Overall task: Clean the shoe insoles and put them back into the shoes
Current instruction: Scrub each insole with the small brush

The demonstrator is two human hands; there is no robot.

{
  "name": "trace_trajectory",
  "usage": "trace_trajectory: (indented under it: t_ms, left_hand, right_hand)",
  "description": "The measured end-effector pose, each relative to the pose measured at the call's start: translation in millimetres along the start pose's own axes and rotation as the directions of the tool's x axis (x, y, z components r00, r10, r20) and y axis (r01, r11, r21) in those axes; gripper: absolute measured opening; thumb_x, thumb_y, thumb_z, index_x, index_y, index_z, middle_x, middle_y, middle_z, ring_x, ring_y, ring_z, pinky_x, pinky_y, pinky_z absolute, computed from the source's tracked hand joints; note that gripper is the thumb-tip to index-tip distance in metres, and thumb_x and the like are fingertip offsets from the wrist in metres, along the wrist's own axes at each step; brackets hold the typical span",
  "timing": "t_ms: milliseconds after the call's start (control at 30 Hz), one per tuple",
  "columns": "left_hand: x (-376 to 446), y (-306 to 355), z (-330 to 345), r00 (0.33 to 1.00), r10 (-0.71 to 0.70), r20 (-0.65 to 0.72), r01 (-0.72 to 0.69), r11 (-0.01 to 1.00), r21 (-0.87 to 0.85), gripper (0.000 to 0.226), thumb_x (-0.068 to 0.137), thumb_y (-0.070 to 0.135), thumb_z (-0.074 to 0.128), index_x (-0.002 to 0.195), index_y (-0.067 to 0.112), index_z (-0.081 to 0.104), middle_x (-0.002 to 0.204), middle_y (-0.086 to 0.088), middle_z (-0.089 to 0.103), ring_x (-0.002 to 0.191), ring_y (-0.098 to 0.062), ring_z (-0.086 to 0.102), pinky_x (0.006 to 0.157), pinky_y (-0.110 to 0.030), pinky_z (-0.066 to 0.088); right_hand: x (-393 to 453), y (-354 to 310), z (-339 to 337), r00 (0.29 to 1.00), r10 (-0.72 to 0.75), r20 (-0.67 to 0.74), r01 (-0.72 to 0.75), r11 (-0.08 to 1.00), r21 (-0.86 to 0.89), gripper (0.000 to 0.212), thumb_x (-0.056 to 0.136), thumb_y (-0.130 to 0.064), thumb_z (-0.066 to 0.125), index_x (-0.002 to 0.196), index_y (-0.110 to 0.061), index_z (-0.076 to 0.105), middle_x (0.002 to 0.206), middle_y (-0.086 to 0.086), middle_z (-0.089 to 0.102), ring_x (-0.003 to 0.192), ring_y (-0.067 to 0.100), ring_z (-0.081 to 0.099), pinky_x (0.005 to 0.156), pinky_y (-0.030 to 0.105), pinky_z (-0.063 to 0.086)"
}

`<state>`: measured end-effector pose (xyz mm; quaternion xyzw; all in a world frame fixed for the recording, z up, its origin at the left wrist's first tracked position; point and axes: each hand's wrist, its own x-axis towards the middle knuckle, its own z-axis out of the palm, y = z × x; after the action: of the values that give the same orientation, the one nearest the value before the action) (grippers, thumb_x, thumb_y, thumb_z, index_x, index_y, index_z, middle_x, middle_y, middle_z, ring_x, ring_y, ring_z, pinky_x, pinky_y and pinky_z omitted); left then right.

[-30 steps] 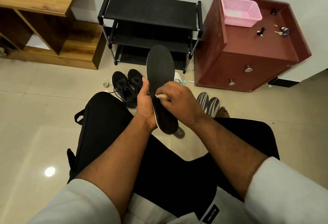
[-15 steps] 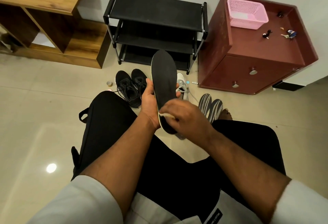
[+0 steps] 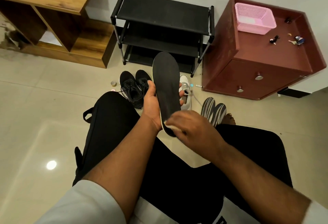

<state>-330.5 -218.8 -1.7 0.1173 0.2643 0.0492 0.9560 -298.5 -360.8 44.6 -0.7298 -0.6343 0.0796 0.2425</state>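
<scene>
The left hand point(image 3: 152, 103) holds the black insole point(image 3: 166, 88) upright above the knees, thumb on one edge and fingers curled around the other. The right hand point(image 3: 191, 126) pinches a small white cloth point(image 3: 168, 125) against the insole's lower end. The black shoes point(image 3: 134, 86) stand on the floor just behind the left hand

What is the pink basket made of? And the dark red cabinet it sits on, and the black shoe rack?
The pink basket looks like plastic: its walls are a fine moulded mesh in one even colour.

The dark red cabinet seems to be painted or laminated board, smooth and matte, with shiny round metal-looking knobs.

The black shoe rack appears to have thin metal tubes and flat dull black shelves, maybe fabric; hard to tell.
</scene>
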Motion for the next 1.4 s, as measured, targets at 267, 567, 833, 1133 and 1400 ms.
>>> trace_trajectory:
  t_ms: [267, 567, 833, 1133, 1400]
  left_hand:
    - [5.9, -7.7, 1.6, 0.998, -0.045, 0.052, 0.046, 0.999, -0.028, 0.098, 0.089, 0.08, 0.02, 0.122, 0.0, 0.065, 0.098, -0.015, 0.065, 0.082, -0.023, 0.06, 0.073, -0.033, 0.051]
    - [-8.6, -12.4, 9.8, 0.999, -0.032, -0.028, 0.032, 0.999, 0.018, 0.081, 0.092, 0.073, 0.03, 0.109, 0.008, 0.076, 0.116, -0.017, 0.07, 0.108, -0.032, 0.067, 0.093, -0.046, 0.051]
    - [-0.8, -8.7, 9.8, 0.995, -0.045, -0.094, 0.04, 0.998, -0.047, 0.087, 0.092, 0.075, 0.029, 0.121, 0.001, 0.064, 0.111, -0.023, 0.068, 0.109, -0.031, 0.062, 0.098, -0.048, 0.049]
    - [3.6, -13.2, 12.9, 0.987, -0.049, -0.156, 0.055, 0.998, 0.035, 0.098, 0.089, 0.08, 0.025, 0.126, -0.004, 0.059, 0.129, -0.023, 0.062, 0.122, -0.032, 0.059, 0.102, -0.042, 0.048]
    - [-7.0, -23.7, 19.1, 0.996, -0.075, -0.04, 0.08, 0.983, 0.164, 0.087, 0.085, 0.082, 0.021, 0.128, 0.02, 0.063, 0.13, -0.015, 0.064, 0.122, -0.035, 0.059, 0.103, -0.06, 0.042]
  right_hand:
    - [-5.1, 12.5, -6.8, 0.996, -0.028, 0.083, 0.035, 0.996, -0.081, 0.026, 0.09, -0.018, 0.048, 0.101, -0.01, 0.069, 0.094, 0.005, 0.069, 0.084, 0.019, 0.064, 0.073, 0.034, 0.052]
    - [47.7, 57.8, -10.1, 0.997, 0.071, 0.041, -0.063, 0.983, -0.174, 0.02, 0.091, -0.018, 0.055, 0.103, -0.011, 0.069, 0.098, 0.006, 0.068, 0.091, 0.019, 0.063, 0.083, 0.042, 0.053]
    - [-8.3, 20.3, -11.6, 0.996, 0.071, 0.051, -0.067, 0.995, -0.078, 0.02, 0.083, -0.005, 0.065, 0.102, -0.008, 0.07, 0.094, 0.006, 0.068, 0.086, 0.02, 0.064, 0.075, 0.034, 0.052]
    - [-16.9, 18.7, -6.1, 0.996, 0.092, 0.021, -0.09, 0.995, -0.049, 0.018, 0.084, -0.008, 0.061, 0.099, -0.009, 0.073, 0.092, 0.006, 0.07, 0.081, 0.018, 0.065, 0.073, 0.03, 0.052]
    - [44.0, 67.2, -10.0, 0.977, 0.202, -0.071, -0.208, 0.974, -0.088, 0.017, 0.091, -0.011, 0.056, 0.101, -0.011, 0.07, 0.096, 0.006, 0.067, 0.088, 0.016, 0.06, 0.082, 0.038, 0.053]
